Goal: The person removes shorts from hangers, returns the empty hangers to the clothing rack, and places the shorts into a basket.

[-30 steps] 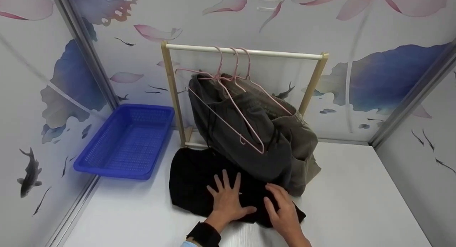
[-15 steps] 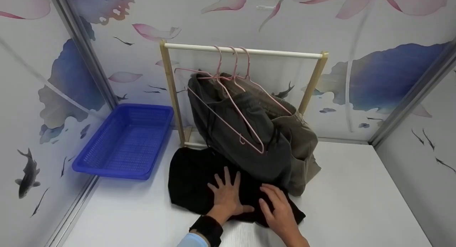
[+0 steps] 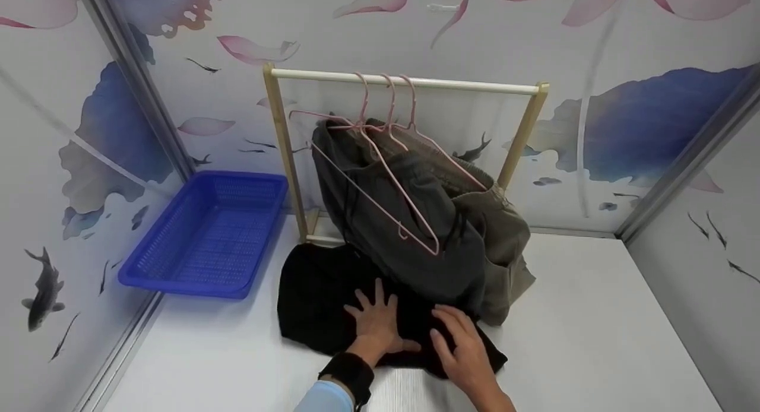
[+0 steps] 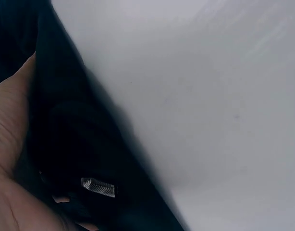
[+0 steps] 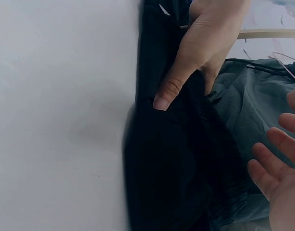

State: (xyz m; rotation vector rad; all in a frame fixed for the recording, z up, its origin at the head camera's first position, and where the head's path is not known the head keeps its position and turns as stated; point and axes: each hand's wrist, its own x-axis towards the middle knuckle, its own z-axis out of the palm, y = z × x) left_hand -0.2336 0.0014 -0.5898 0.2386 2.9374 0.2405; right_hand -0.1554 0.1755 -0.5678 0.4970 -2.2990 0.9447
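A black garment (image 3: 314,305) lies spread on the white table, partly under the hanging grey trousers-like garment (image 3: 392,222). On its middle rests my left hand (image 3: 377,329), palm down with fingers and thumb spread wide. My right hand (image 3: 469,355) hovers over the garment's right part, fingers loosely bent and holding nothing. In the right wrist view, the black fabric (image 5: 157,159) shows a gathered band along one side, and the left thumb presses near its edge. A small light-coloured tag (image 4: 98,186) shows on the fabric in the left wrist view.
A small rack with a white rail (image 3: 463,85) and wooden posts stands behind. Several pink hangers (image 3: 392,100) hang there, with a khaki garment (image 3: 504,234) behind the grey one. The blue plastic basket (image 3: 231,240) sits at left. Printed panels wall in the table.
The right fingers have shifted slightly left over the black garment. My left hand keeps its spread pose on the fabric, while more of its blue sleeve shows.
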